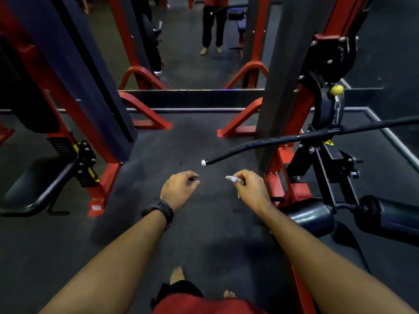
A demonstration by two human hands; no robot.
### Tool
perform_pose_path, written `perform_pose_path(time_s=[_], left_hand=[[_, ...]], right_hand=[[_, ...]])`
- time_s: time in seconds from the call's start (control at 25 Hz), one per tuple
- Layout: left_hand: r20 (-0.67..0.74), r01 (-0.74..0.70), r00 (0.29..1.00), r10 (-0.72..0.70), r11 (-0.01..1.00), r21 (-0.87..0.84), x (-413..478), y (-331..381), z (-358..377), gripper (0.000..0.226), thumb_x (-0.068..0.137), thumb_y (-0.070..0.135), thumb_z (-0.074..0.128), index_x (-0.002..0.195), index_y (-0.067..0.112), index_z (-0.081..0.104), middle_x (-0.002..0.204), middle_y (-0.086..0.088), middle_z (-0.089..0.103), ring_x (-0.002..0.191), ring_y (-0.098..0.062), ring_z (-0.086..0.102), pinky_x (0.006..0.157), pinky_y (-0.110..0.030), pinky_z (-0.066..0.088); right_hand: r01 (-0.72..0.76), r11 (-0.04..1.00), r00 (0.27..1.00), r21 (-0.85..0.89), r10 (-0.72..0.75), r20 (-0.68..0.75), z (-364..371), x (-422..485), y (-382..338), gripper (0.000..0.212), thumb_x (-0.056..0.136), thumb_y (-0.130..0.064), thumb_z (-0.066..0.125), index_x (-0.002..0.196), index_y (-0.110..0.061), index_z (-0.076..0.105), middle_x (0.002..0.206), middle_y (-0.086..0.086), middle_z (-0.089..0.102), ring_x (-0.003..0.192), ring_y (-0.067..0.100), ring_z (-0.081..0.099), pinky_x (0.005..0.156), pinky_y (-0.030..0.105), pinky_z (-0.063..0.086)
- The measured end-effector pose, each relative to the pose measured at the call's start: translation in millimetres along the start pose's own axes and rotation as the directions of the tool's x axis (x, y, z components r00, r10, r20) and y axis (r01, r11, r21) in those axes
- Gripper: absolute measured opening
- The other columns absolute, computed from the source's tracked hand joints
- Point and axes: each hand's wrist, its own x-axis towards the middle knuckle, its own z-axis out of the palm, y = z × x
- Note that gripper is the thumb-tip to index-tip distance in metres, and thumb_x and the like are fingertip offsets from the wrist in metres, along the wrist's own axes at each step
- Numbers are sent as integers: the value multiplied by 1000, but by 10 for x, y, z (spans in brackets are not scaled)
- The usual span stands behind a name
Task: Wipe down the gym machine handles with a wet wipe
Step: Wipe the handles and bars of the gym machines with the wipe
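**Desk:** What is crowding the hands here?

**Photographer:** A red upright [278, 177] is standing just outside the right hand [251, 189]. Two dark padded rollers [310, 216] are lying beyond that upright, back toward the forearm. Well out past the left hand [180, 189], a black seat [38, 189] is jutting over the dark floor [204, 234]. A yellow knob [336, 89] is showing far ahead of the right hand, above the bar.

**Desk:** And the handle itself?

**Photographer:** The pulldown bar [294, 139] is hanging just ahead of the knuckles, touching neither hand. Its long axis is running from a silver-capped end, which is pointing down toward the gap between the hands, then up and away past the outer side of the right hand.

**Desk:** The wipe?

**Photographer:** The right hand is pinching the wet wipe [232, 179] between thumb and fingers, with the white tip poking toward the left hand. The left hand, with a black wristwatch [159, 209] on its wrist, is holding nothing, its fingers loosely curled.
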Motion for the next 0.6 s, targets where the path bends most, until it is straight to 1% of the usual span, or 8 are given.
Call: perform_pose_path(time_s=[0.08,0.2,0.28,0.36,0.4,0.48,0.52,0.6], left_hand=[[47,-41,998,42,999,-22,560,-163,151,31,94,34,65,123,24,67,118,5,68,105,-15,63,92,-34,52],[95,-125,987,130,991,-54,1312,-445,438,34,92,28,68,124,18,66,120,0,65,108,-19,60,93,-28,44],[132,-148,979,157,986,-75,1666,-610,623,35,91,23,71,124,13,66,122,-4,65,115,-22,58,97,-22,35],[219,-161,960,177,983,-86,1937,-784,821,39,90,20,71,127,11,64,129,-7,62,123,-24,54,102,-19,27],[256,-173,948,191,981,-90,2052,-864,913,42,90,20,71,130,11,62,134,-8,60,127,-25,51,106,-20,24],[309,-168,932,190,981,-97,2282,-1006,1091,47,90,19,72,135,12,58,142,-10,54,135,-25,45,113,-28,22],[319,-149,931,175,983,-103,2353,-1050,1149,49,90,18,72,136,13,57,144,-10,52,136,-25,43,114,-31,22],[309,-133,936,169,982,-133,2467,-1140,1255,51,87,16,75,135,13,59,141,-10,55,133,-26,47,113,-31,27]], right_hand=[[-41,999,999,-21,41,-13,163,373,38,12,93,-24,62,81,-26,63,83,0,67,81,15,63,69,28,44],[-102,994,993,-38,99,-71,466,860,96,12,90,-10,59,93,-17,68,94,3,66,87,18,61,77,31,47],[-151,988,985,-42,146,-93,674,1077,114,16,89,-5,59,99,-12,69,99,3,65,88,18,61,75,22,43],[-203,978,974,-40,197,-112,887,1239,145,18,88,-5,60,102,-12,70,101,1,64,87,15,60,71,12,38],[-230,972,968,-42,225,-108,980,1302,157,19,89,-5,60,104,-13,70,102,0,64,87,11,59,71,9,37],[-270,962,958,-36,265,-110,1156,1443,198,21,89,-6,60,105,-15,70,105,-2,64,87,7,56,73,7,36],[-271,962,957,-38,266,-114,1219,1483,208,21,89,-6,60,105,-15,69,106,-2,64,88,6,56,75,8,37],[-255,966,962,-33,250,-109,1310,1558,213,22,88,-4,60,105,-16,69,107,-2,63,92,7,58,80,12,40]])
